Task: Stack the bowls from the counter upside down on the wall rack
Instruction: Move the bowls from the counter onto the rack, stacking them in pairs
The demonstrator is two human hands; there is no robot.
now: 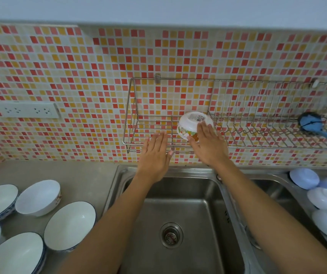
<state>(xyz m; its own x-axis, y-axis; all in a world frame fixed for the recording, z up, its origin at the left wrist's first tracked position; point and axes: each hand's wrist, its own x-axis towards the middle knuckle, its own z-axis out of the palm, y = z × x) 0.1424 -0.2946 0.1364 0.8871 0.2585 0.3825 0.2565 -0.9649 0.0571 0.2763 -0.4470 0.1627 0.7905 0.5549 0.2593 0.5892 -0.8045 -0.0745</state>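
A white bowl with a cartoon print (190, 123) sits upside down on the wire wall rack (148, 144), near the middle of its left section. My right hand (208, 145) lies flat against the bowl's right side, fingers stretched out and touching it. My left hand (154, 153) hovers open just left of the bowl, in front of the rack's front rail, holding nothing. Several white bowls stand upright on the counter at the lower left, among them one with a printed side (39, 197) and one with a blue rim (69, 226).
A steel double sink (178, 204) lies below the rack. Several pale blue and white lids or dishes (324, 198) sit at the right basin's edge. A blue dish brush (313, 123) rests on the rack's right end. A wall socket strip (27, 110) is at left.
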